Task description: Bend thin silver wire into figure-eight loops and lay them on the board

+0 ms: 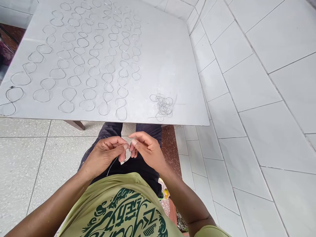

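Just beyond the table's near edge, over my lap, my left hand [108, 151] pinches a thin silvery wire [111, 166] between thumb and forefinger. One end of the wire trails down below that hand. My right hand [145, 148] meets it fingertip to fingertip, its thumb and fingers also closed on the wire. The shape of the wire between the fingertips is mostly hidden. On the white table [168, 59] lie rows of figure-eight wire loops [120, 108]. A tangled heap of wire [164, 106] sits near the table's front right.
White wall tiles [247, 92] rise close along the table's right side. A brown table leg [75, 124] shows under the front edge, above the speckled floor [61, 154]. A dark red floor strip [170, 148] runs beside my leg.
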Available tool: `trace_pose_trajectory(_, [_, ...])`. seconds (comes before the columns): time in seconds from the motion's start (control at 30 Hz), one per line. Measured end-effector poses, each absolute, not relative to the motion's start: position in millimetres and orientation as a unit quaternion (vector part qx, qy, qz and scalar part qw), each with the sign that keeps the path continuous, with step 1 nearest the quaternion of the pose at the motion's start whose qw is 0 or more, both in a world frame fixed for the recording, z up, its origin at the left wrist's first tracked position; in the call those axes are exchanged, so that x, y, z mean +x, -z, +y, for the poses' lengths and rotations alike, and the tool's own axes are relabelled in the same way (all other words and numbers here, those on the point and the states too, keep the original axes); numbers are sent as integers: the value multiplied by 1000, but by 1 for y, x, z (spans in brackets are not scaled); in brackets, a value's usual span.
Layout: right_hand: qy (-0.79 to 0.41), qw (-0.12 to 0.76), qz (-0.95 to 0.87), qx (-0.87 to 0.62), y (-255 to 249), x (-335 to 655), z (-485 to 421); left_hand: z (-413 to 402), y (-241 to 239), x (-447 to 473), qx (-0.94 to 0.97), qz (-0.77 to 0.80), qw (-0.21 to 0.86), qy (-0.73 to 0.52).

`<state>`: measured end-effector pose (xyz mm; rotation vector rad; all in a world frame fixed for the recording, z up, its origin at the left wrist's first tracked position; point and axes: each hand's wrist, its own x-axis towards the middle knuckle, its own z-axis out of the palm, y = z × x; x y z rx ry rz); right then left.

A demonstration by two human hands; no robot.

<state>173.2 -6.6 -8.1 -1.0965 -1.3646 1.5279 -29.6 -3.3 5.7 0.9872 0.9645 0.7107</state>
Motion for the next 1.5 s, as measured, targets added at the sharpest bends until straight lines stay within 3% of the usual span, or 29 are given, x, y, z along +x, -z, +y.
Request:
trace_pose_trajectory(0.3, [-468, 287, -699, -458, 0, 185, 3, 24, -3, -39, 537, 434, 695, -201])
trace_pose_trajectory(0.47, [-482, 279, -683, -473, 8, 182, 0, 30, 3, -44, 591, 425, 664, -169])
trace_pose_trajectory(0.7, [-543, 275, -665, -433, 5, 185, 1, 37, -3, -47, 520, 363, 765, -108])
trace_pose_trajectory(1.0, [-611, 290, -601, -425, 11, 183, -6, 48, -13, -45, 579, 369, 726, -36])
trace_pose_trajectory(1.2, [-606, 376, -513, -478, 22, 171, -2, 57, -21, -41, 683, 437, 576, -99])
trace_pose_trajectory(1.4, [-579, 452, -451, -508, 19, 163, -2, -7, -46, -41, 695, 574, 218, -373])
trace_pose_trajectory(1.5, [-583, 471, -423, -509, 12, 160, -6, -47, -47, -35, 706, 533, 244, -398])
